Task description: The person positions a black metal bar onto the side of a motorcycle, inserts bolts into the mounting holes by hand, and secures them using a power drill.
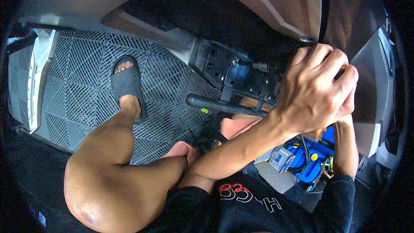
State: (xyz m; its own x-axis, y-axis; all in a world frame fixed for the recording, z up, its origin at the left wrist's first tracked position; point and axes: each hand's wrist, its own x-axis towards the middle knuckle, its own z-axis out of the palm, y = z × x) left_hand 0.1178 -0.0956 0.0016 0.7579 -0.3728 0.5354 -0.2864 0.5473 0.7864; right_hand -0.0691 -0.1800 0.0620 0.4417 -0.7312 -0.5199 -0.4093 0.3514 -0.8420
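Note:
My left hand (317,88) is closed around a dark tool whose body it mostly covers. The tool's ribbed cylindrical front (261,66) and thin shaft point left at a black metal bracket (248,80) with holes and bolts. Just behind and below, my right hand (347,103) looks curled up against the left one; most of its fingers are hidden, and so is whatever they hold. Both hands are close to a brown vehicle body panel (284,4). From the bracket a black foot peg bar (215,103) sticks out to the left.
A grey slotted tile floor (86,86) spreads on the left, where a foot in a black slide sandal (126,84) rests. Pink fabric (181,150) lies by my leg. Below my hands sit blue cases (312,170), a grey box (281,159) and cables. A grey panel (371,99) stands right.

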